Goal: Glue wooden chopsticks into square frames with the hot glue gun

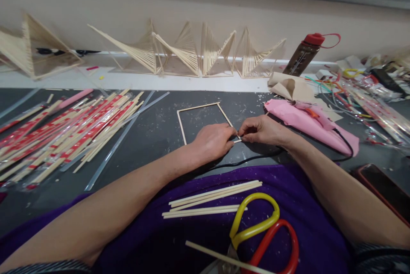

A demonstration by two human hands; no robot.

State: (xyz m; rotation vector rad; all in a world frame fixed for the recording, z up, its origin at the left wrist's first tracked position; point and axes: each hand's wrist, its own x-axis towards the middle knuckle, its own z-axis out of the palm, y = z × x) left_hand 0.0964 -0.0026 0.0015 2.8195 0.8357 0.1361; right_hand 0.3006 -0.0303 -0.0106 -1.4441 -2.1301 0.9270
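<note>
A square frame of thin wooden sticks (198, 107) lies flat on the dark table. My left hand (214, 142) rests over its near side, fingers closed on the stick frame close to the near right corner; the hand hides most of that side. At the same corner, the fingertips of my right hand (261, 130) pinch the frame. Several loose sticks (214, 197) lie on the purple cloth (144, 231) over my lap. Beside them are scissors (256, 231) with one yellow and one red handle, and another stick lies across them.
Chopstick packets (80, 133) and clear glue sticks (118, 150) spread at left. Several stick models (182, 51) line the wall. At right are a bottle (301, 56), a glue gun (315, 116) on pink wrapping (288, 120), its black cable (237, 163), and a phone (381, 188).
</note>
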